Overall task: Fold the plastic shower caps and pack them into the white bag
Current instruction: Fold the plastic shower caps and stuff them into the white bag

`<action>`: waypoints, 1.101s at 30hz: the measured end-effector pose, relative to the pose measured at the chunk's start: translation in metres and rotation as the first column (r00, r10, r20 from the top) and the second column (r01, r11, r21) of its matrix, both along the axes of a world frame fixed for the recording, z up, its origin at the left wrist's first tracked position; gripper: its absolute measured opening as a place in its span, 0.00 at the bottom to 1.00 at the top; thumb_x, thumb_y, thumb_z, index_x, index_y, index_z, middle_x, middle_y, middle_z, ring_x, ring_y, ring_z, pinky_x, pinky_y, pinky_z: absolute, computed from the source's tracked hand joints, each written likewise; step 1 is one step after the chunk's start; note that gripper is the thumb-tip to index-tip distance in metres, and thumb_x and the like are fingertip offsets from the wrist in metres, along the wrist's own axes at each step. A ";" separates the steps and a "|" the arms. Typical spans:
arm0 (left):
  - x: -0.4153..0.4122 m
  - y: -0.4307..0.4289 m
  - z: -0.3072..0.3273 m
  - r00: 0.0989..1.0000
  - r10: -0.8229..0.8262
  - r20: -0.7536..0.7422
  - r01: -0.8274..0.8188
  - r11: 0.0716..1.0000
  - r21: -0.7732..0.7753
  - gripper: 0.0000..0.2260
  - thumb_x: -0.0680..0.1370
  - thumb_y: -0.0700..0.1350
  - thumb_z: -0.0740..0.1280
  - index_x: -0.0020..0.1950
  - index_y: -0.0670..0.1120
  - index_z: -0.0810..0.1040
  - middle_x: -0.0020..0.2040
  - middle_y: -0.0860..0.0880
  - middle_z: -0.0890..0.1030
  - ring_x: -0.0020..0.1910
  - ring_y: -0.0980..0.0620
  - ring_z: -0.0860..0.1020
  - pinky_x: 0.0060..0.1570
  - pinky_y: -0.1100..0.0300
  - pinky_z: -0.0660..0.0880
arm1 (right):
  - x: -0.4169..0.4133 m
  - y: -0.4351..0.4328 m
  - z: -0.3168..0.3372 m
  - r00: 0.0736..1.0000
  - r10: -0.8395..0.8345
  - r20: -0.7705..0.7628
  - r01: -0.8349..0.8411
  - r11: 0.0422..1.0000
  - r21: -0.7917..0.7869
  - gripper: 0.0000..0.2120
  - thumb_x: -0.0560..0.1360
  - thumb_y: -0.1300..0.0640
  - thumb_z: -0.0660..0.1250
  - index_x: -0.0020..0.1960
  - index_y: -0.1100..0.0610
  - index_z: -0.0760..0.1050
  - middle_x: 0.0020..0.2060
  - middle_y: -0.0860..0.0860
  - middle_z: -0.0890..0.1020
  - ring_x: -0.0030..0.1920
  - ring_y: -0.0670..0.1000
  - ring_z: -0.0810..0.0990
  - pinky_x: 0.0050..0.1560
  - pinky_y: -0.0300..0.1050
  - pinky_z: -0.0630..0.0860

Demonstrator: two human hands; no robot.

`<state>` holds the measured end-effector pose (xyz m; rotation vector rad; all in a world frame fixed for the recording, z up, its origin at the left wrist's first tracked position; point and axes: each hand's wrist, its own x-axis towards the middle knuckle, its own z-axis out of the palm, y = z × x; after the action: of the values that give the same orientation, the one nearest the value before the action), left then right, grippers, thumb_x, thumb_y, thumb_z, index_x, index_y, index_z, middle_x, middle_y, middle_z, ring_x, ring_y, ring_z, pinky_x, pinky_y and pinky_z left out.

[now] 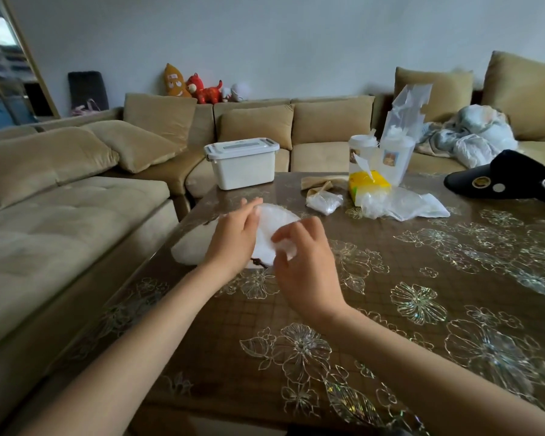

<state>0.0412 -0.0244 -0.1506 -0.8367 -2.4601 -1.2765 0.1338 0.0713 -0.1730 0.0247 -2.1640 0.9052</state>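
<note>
A white, semi-transparent plastic piece, the white bag (272, 220) as far as I can tell, lies at the left edge of the brown table (390, 309). My left hand (233, 237) rests on it with fingers stretched forward. My right hand (306, 262) pinches a small crumpled wad of clear plastic, a shower cap (285, 247), just above the white piece. A small clear packet (324, 202) and a loose heap of clear plastic (403, 206) lie farther back on the table.
A white lidded storage box (243, 163) stands at the table's far left corner. A yellow tissue pack (367, 185), two white cups in a plastic bag (390, 149) and a black cap (510, 176) lie at the back right. A tan sofa (76, 199) runs along the left.
</note>
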 end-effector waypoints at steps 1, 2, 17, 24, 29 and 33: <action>0.004 -0.001 0.008 0.999 -0.038 0.027 0.037 0.998 0.050 0.16 0.83 0.44 0.54 0.69 0.43 0.70 0.68 0.47 0.71 0.70 0.51 0.66 0.64 0.67 0.60 | -0.001 -0.003 0.000 0.999 0.015 -0.034 -0.012 0.995 0.095 0.13 0.67 0.71 0.67 0.49 0.61 0.75 0.50 0.55 0.72 0.47 0.54 0.74 0.41 0.43 0.76; 0.008 -0.002 0.016 0.996 -0.072 0.045 0.068 0.993 0.096 0.15 0.83 0.43 0.54 0.68 0.42 0.72 0.65 0.48 0.74 0.67 0.52 0.69 0.60 0.72 0.62 | -0.001 -0.004 0.004 0.998 0.034 -0.050 -0.025 0.985 0.171 0.14 0.65 0.72 0.68 0.49 0.62 0.75 0.50 0.57 0.73 0.47 0.57 0.75 0.38 0.48 0.77; 0.029 -0.013 0.009 0.951 0.057 0.303 -0.212 0.834 0.509 0.11 0.82 0.41 0.55 0.50 0.49 0.78 0.55 0.47 0.79 0.57 0.51 0.75 0.62 0.54 0.71 | -0.039 -0.031 0.030 0.651 0.102 0.752 -0.506 0.797 0.330 0.25 0.75 0.56 0.62 0.71 0.59 0.63 0.68 0.56 0.68 0.64 0.57 0.71 0.60 0.47 0.71; 0.014 -0.017 -0.040 0.968 -0.018 0.251 -0.015 0.992 0.129 0.13 0.82 0.42 0.55 0.61 0.45 0.77 0.62 0.51 0.76 0.66 0.53 0.71 0.58 0.66 0.68 | -0.041 -0.031 -0.011 0.596 0.112 0.795 -0.516 0.812 0.273 0.19 0.77 0.60 0.61 0.67 0.61 0.69 0.65 0.60 0.72 0.66 0.59 0.69 0.64 0.51 0.66; 0.003 -0.025 -0.060 0.980 -0.143 0.139 0.138 0.989 0.050 0.14 0.82 0.41 0.56 0.67 0.46 0.73 0.64 0.56 0.67 0.68 0.65 0.56 0.69 0.67 0.53 | -0.027 -0.016 -0.026 0.787 0.095 0.609 -0.416 0.812 0.410 0.18 0.74 0.55 0.63 0.63 0.55 0.74 0.64 0.54 0.72 0.65 0.55 0.70 0.65 0.51 0.65; -0.008 -0.029 -0.083 0.979 -0.125 -0.158 0.094 0.978 -0.185 0.22 0.80 0.52 0.50 0.68 0.44 0.72 0.71 0.50 0.68 0.72 0.60 0.55 0.73 0.59 0.46 | -0.017 0.000 -0.044 0.830 0.157 0.535 -0.431 0.789 0.438 0.20 0.72 0.56 0.60 0.63 0.51 0.76 0.67 0.53 0.71 0.67 0.56 0.68 0.68 0.52 0.64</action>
<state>0.0330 -0.0537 -0.2340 -1.0922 -2.4454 -0.9835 0.1171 0.0713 -0.2165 0.5025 -2.8891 0.4459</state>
